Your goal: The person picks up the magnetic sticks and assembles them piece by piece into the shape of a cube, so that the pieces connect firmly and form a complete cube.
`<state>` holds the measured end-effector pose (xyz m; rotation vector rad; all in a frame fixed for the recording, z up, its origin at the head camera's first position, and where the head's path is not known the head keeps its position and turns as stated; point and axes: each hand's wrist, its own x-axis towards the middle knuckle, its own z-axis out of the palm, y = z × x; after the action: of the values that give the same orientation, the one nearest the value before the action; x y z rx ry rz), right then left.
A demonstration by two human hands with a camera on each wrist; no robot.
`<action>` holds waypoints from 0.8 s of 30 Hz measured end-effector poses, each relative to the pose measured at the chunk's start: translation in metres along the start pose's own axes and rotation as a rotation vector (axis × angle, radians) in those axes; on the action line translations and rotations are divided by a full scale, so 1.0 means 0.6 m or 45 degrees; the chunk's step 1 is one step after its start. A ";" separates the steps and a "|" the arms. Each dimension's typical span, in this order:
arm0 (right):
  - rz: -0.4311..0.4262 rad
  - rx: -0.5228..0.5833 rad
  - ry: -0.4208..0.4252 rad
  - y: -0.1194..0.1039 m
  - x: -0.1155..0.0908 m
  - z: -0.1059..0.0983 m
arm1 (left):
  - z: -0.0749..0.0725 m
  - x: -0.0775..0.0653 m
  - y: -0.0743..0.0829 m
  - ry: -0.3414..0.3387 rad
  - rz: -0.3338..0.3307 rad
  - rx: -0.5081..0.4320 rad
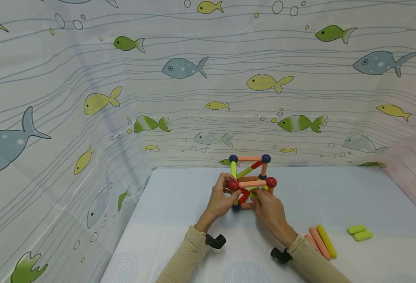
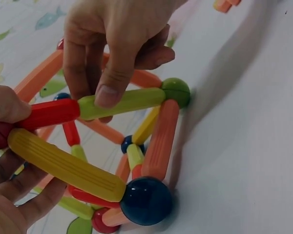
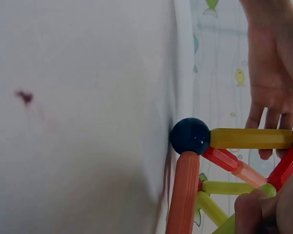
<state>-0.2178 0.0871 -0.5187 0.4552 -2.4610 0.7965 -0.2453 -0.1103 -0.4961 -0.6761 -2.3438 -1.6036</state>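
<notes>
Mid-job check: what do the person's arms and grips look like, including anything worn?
The left sleeve and right sleeve are long and beige, ending near the wrists. Beside each sleeve's end sits a stubby, bent black fitting. The left grip and right grip are bare human hands, without gloves. I see no cables or markings.

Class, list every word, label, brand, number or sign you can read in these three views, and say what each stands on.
There is no readable text in any view.
Fish-print backdrop: only drawings and lines.
Rods and balls: no lettering shows.
Black wrist devices: too small to tell.
</notes>
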 end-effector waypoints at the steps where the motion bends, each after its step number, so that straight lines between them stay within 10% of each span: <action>1: -0.003 -0.001 0.001 0.001 0.000 0.001 | 0.000 0.000 0.000 0.000 0.001 -0.002; 24: -0.066 0.078 -0.017 0.012 0.002 0.005 | 0.005 -0.002 -0.002 0.009 -0.009 0.006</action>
<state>-0.2234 0.0908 -0.5232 0.5459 -2.4324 0.8516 -0.2446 -0.1080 -0.4986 -0.6608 -2.3469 -1.6008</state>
